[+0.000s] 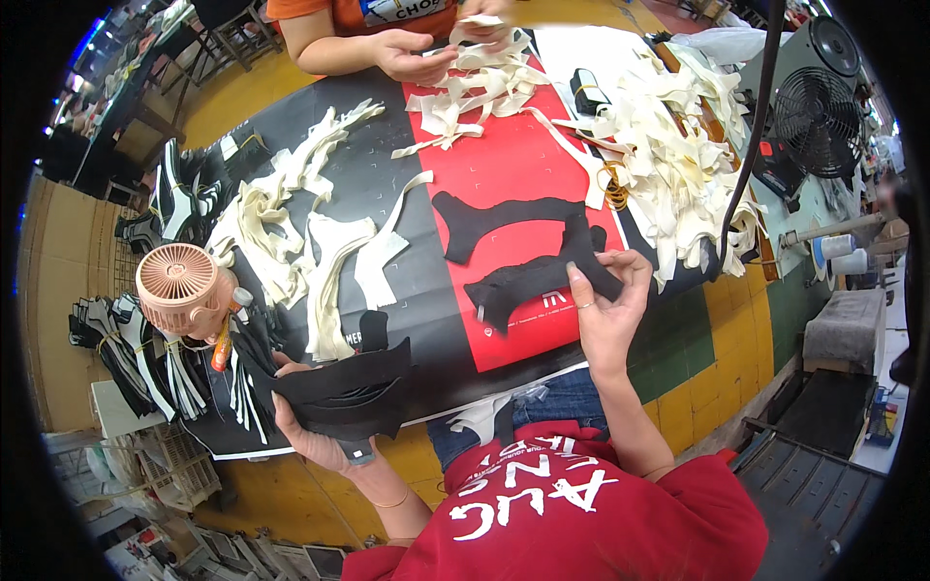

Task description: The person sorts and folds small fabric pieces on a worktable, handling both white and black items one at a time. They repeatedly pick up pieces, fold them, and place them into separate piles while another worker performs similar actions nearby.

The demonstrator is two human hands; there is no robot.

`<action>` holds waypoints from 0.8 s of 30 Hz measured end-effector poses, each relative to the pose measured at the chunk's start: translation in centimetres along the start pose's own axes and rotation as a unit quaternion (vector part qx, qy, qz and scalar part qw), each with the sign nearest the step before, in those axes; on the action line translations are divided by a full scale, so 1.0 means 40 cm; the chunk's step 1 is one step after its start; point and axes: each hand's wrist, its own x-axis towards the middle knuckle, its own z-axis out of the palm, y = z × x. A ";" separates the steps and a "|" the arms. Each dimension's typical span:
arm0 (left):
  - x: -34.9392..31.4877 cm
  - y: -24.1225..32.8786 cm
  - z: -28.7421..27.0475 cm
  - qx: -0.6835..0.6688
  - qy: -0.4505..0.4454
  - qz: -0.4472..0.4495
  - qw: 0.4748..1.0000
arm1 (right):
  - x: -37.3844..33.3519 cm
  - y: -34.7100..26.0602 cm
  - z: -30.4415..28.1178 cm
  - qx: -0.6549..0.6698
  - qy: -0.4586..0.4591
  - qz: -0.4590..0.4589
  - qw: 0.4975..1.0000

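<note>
- Pink fan sat way over on the left
- Left hand had fingers clamped round a black fabric stack
- Right hand was pinching one black cutout, thumb against fingers, over the red strip
- Big cream pile beyond that

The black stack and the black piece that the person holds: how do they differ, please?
The stack shows several overlapping layers; the piece looks like a single layer. The stack is at the near edge of the mat; the piece is mostly over the red part. The left hand holds the stack; the right hand holds the piece. Both are black.
</note>
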 end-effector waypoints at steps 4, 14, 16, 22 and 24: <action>0.003 0.004 -0.005 0.025 0.031 0.004 0.999 | -0.008 0.023 -0.053 -0.411 0.045 -0.180 0.892; -0.009 -0.029 0.026 0.081 0.037 -0.005 0.996 | 0.101 0.037 0.088 -0.396 -0.280 -0.193 0.853; -0.022 -0.039 0.034 0.102 0.038 -0.025 0.994 | 0.122 0.052 0.142 -0.402 -0.333 -0.203 0.829; -0.041 -0.065 0.039 0.084 0.074 -0.055 0.992 | 0.126 0.075 0.216 -0.366 -0.375 -0.201 0.828; -0.041 -0.068 0.037 0.080 0.071 -0.068 0.992 | 0.120 0.067 0.196 -0.361 -0.361 -0.208 0.834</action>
